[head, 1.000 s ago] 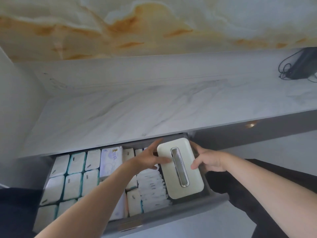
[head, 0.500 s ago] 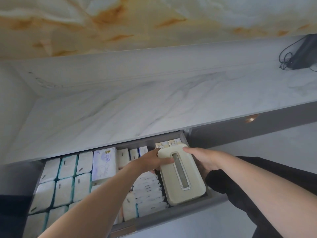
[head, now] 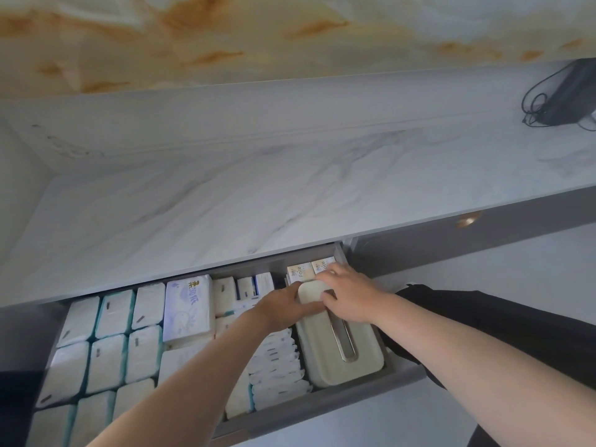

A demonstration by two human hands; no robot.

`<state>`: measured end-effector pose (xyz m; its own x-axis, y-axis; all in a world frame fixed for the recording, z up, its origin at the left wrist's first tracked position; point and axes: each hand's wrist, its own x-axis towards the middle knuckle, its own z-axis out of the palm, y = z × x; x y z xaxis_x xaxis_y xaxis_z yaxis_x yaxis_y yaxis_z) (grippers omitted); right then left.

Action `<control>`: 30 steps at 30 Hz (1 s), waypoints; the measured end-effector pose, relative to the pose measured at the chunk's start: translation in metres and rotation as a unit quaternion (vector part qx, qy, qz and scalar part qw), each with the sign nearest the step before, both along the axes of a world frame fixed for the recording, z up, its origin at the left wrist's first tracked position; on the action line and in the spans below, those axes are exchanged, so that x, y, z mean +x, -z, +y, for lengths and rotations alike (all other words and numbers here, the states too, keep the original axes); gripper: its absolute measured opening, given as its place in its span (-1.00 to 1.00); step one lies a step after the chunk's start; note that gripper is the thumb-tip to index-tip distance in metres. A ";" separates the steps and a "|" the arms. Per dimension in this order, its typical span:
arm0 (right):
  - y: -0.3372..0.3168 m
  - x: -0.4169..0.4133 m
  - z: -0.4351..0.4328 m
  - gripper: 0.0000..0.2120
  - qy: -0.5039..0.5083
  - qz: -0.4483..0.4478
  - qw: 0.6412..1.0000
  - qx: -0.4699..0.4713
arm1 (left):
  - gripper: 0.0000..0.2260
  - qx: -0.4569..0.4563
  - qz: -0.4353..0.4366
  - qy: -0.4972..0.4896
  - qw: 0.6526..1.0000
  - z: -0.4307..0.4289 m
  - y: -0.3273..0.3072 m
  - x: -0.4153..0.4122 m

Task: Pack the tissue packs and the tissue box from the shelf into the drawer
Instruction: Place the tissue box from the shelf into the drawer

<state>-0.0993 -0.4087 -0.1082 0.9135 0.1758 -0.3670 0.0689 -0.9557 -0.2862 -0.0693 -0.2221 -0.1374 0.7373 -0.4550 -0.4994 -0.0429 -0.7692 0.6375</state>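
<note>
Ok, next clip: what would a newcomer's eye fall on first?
The cream tissue box at the right end of the open drawer, with left hand and right hand on its far end. Rows of white tissue packs crowd the rest. A black cabled device sits far right on the marble shelf.

Above, we see a glossy stone wall panel (head: pixel 290 33) veined in orange and white. At the far right a black device (head: pixel 571 95) sits close to the back wall, its thin black cable (head: pixel 535 104) looped loosely beside it. Lower right, a closed grey cabinet front (head: pixel 500 237) carries a small brass pull (head: pixel 467 219), with pale floor (head: pixel 516 259) and a black garment (head: pixel 500 321) beneath
</note>
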 end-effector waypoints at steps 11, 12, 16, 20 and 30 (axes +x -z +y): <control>0.009 0.007 0.012 -0.45 -0.028 0.025 0.999 -0.026 | -0.38 -0.075 -0.233 0.056 0.968 0.001 0.015 -0.018; 0.009 0.008 0.013 -0.44 -0.031 0.030 0.999 -0.029 | -0.35 -0.071 -0.209 0.062 0.973 0.002 0.013 -0.019; 0.007 0.008 0.010 -0.37 -0.030 0.065 0.997 -0.024 | -0.38 -0.052 -0.130 0.064 0.988 0.009 0.010 -0.018; 0.009 0.006 0.009 -0.25 -0.015 0.092 0.996 -0.014 | -0.53 -0.068 -0.118 -0.007 0.991 0.015 0.003 -0.006; -0.004 0.041 0.007 -0.66 0.074 0.103 0.991 0.047 | -0.56 -0.012 -0.052 0.003 0.999 0.009 -0.005 0.020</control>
<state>-0.0581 -0.4015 -0.1039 0.8388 0.0875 -0.5374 -0.1392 -0.9197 -0.3671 -0.0491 -0.2128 -0.1323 0.7817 -0.4705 -0.4093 -0.1136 -0.7528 0.6484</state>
